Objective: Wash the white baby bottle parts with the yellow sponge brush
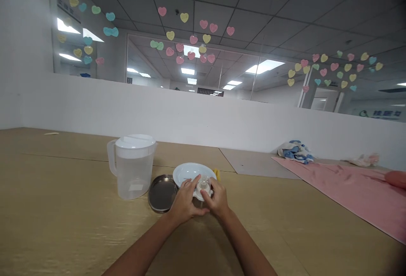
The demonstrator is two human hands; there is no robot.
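Note:
My left hand [185, 201] and my right hand [217, 198] meet over a white ceramic plate [189, 171], holding a small clear bottle-like object [203, 184] between their fingers. Its exact kind is hard to tell at this size. A pale part sits at its base, partly hidden by my fingers. A dark round metal dish [161, 194] lies just left of my left hand. Beyond it stands a clear plastic pitcher with a white lid [133, 167]. A small yellow item [216, 174] peeks out behind the plate.
The tan tabletop [79, 208] meets a low white partition at the back. A pink mat [333, 191] covers the right side, with a blue-and-white cloth [295, 151] and a pale crumpled cloth [364, 160] beyond it. A grey sheet [256, 164] lies behind the plate.

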